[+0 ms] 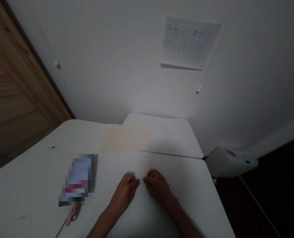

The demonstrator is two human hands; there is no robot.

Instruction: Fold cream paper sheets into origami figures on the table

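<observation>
Over the front of the white table (191,205), my left hand (127,190) is closed in a pinch, thumb against fingers. A small whitish bit shows by its knuckles, too blurred to name. Just to its right, my right hand (159,188) is also closed, fingertips pinched and pointing at the left hand. A thin pale cream piece (169,181) shows faintly beside and under the right hand; most of it is hidden by the fingers. The fingertips of both hands are close together with a narrow gap between them.
Cream sheets (127,137) lie farther back across the table joint. At left is a blurred-out bluish item (79,178) with a pink strap (70,215). A printed chart (186,44) hangs on the wall. A white plastic jug (228,162) stands right of the table.
</observation>
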